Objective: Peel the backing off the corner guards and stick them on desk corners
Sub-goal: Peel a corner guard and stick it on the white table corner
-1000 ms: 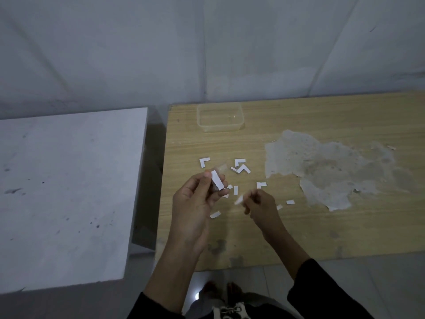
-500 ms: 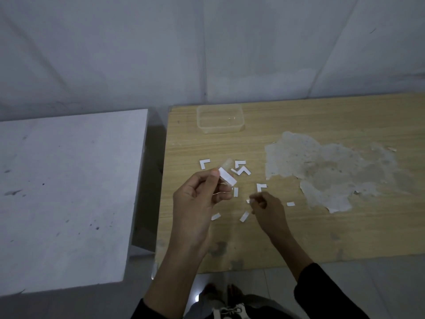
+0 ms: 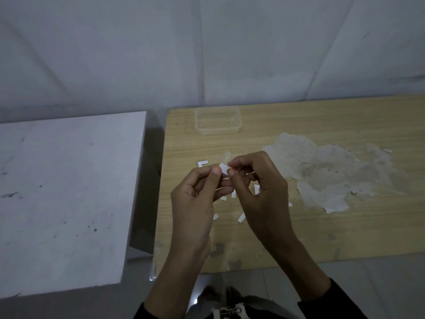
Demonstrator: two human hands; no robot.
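Clear plastic corner guard [image 3: 226,155] with white backing [image 3: 223,169] is pinched between the left hand [image 3: 195,199] and right hand [image 3: 259,194] above a wooden desk [image 3: 322,229]; peeled white strips [image 3: 241,217] lie beneath, an empty clear container [image 3: 218,120] beyond.

obstacles: clear tub [image 3: 218,122] at desk [image 3: 322,236] rear, paper scraps [image 3: 241,217] mid-left | free: desk's right and front
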